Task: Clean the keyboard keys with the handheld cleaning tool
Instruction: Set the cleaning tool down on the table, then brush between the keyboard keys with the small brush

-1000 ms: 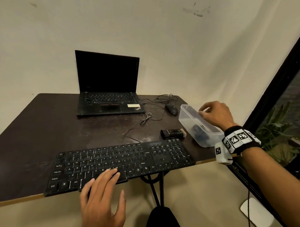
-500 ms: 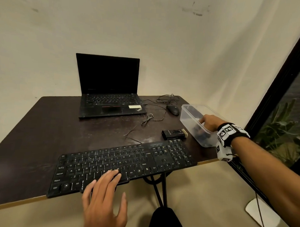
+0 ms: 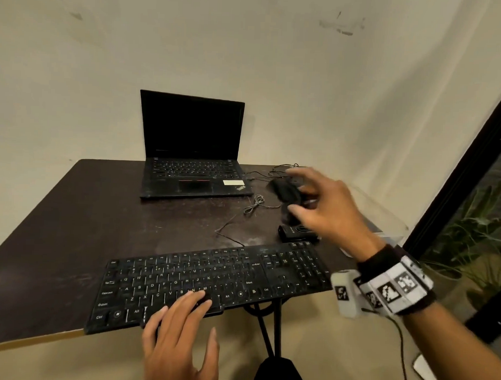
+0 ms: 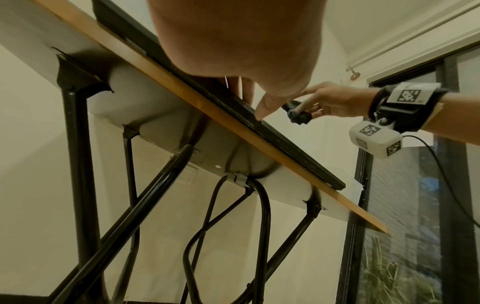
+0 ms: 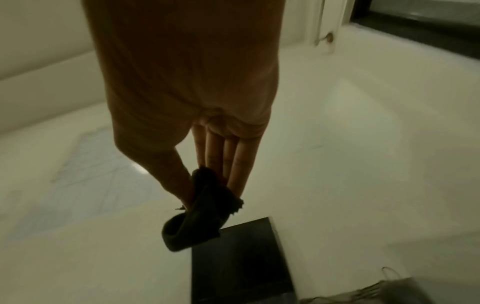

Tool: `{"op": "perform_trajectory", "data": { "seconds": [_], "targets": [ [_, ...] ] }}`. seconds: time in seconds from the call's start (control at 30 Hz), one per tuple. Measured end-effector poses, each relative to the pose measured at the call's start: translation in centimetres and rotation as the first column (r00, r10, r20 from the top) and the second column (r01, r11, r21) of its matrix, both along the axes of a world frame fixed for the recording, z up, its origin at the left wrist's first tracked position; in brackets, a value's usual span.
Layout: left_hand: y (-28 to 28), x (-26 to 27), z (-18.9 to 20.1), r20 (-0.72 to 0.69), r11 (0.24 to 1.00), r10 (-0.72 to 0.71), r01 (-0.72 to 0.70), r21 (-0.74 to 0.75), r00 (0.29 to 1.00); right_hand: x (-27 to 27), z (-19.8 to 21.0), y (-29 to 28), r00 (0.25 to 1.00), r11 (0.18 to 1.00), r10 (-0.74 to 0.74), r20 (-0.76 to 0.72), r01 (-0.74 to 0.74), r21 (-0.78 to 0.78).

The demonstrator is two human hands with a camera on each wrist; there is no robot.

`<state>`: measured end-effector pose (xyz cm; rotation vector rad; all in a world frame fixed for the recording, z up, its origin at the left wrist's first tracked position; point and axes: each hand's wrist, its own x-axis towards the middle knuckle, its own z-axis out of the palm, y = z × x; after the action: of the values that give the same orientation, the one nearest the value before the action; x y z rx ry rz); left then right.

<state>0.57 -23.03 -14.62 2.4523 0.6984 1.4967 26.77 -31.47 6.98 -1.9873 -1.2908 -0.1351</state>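
From the head view: left hand (image 3: 179,338) at 6 o'clock, fingers straight and close together, flat on the front edge of the keyboard (image 3: 212,282), bracing it on the dark table (image 3: 57,240). Right hand (image 3: 325,209) raised at 2 o'clock of the keyboard, fingers spread and blurred, a dark cleaning cloth (image 3: 289,194) pinched beneath. Best brought down onto the keys at one end and wiped row by row, left hand kept pressing so nothing slides. In the way: small black device (image 3: 297,232) just behind the number pad, loose cable (image 3: 251,207), laptop (image 3: 193,159) at 12 o'clock, clear container (image 3: 390,220) at 3 o'clock. From the left wrist: table edge seen from below, left fingers (image 4: 267,107) resting on the keyboard rim, cloth (image 4: 298,116) hanging from the right hand. From the right wrist: thumb against straight fingers (image 5: 228,160), nipping the crumpled cloth (image 5: 202,209) above the laptop lid; a firmer grip probably needed before wiping.
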Motion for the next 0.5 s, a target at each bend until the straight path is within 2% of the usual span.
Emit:
{"op": "perform_trajectory", "data": {
  "seconds": [0.1,0.2,0.3,0.4,0.5],
  "targets": [
    [0.2,-0.7,0.9,0.107,0.999,0.040,-0.041,0.003,0.994,-6.2,-3.5,2.6,0.989,0.990,0.139,0.053,-0.137,-0.040],
    [1.3,-2.4,2.0,0.167,0.981,0.195,-0.194,-0.020,0.967,-11.1,-7.1,4.9,0.975,0.977,0.211,0.068,-0.211,-0.012],
    [2.9,-4.4,2.5,0.169,0.945,0.323,-0.308,-0.111,0.931,-15.0,-9.7,6.2,0.963,0.964,0.259,0.076,-0.263,0.041],
    [4.2,-5.8,2.4,0.130,0.906,0.347,-0.296,-0.302,0.929,-17.8,-11.1,6.4,0.949,0.952,0.301,0.095,-0.305,0.032],
    [5.2,-6.2,2.0,0.085,0.903,0.274,-0.227,-0.364,0.958,-18.9,-11.7,5.6,0.955,0.957,0.290,0.067,-0.287,-0.042]
  ]
}}
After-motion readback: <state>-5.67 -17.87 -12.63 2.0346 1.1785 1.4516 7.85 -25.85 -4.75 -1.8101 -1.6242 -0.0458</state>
